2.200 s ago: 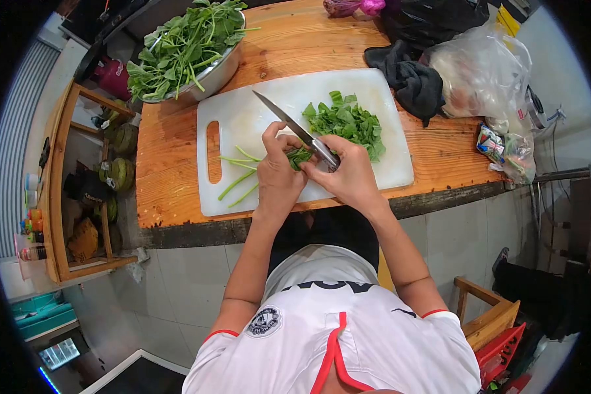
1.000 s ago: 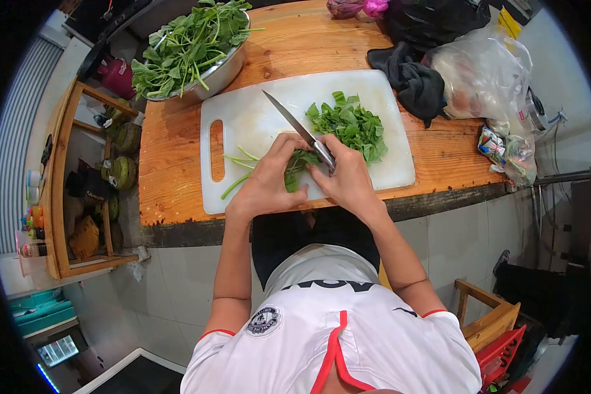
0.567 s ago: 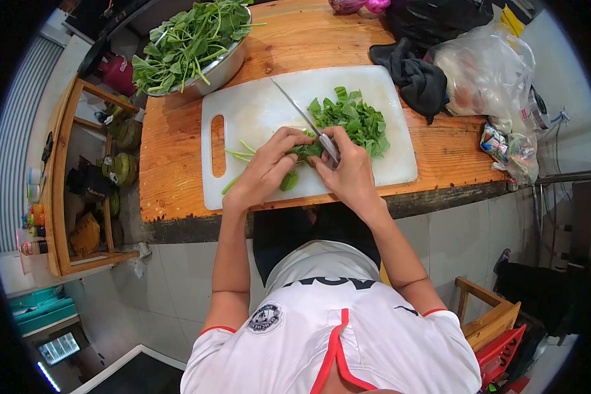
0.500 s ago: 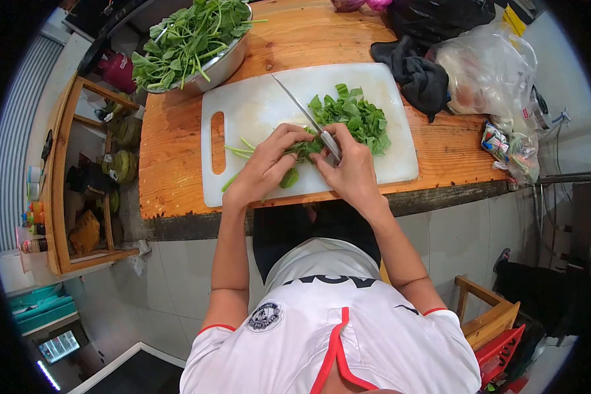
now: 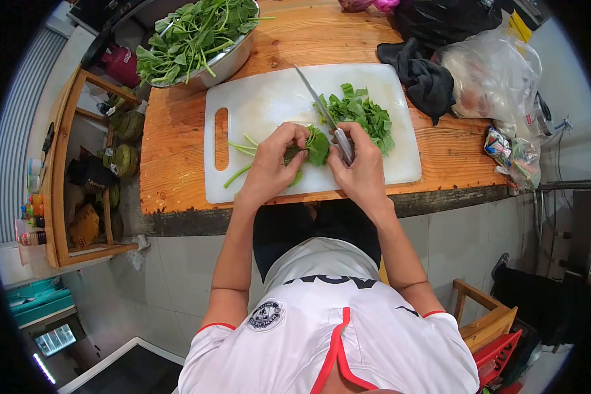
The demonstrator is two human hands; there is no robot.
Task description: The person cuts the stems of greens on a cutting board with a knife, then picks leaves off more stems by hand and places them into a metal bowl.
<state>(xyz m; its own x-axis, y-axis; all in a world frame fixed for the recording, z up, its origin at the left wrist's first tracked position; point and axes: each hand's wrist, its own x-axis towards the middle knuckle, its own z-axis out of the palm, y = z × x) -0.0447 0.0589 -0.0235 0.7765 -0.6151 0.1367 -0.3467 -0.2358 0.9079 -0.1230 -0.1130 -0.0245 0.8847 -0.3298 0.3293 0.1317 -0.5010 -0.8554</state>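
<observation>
Head view: the fingers of your left hand (image 5: 274,161) are curled with thumb closed, pinching a leafy bunch (image 5: 318,147) over the near half of the board; your right hand (image 5: 360,161) grips the knife (image 5: 343,146) by its handle, blade angled up and away to the left, passing beside the cut leaves; can't tell whether the right fingertips also touch the bunch. Pale green stems (image 5: 238,176) stick out past your left hand, lying toward the handle slot of the white cutting board (image 5: 259,98). Part of the greens looks done, by my read: a loose pile of cut leaves (image 5: 369,121) sits on the right side of the board; the bunch in your left fingers has leaves on it; whole greens (image 5: 197,39) heap over the rim of the steel bowl (image 5: 233,64) at the far left, so much is left uncut. Held leaves look broad, fresh, bright green, somewhat folded; cut pieces look coarse and uneven. Farther out on the wooden table (image 5: 171,151), a dark cloth (image 5: 427,85) lies beside a clear plastic bag (image 5: 489,72).
</observation>
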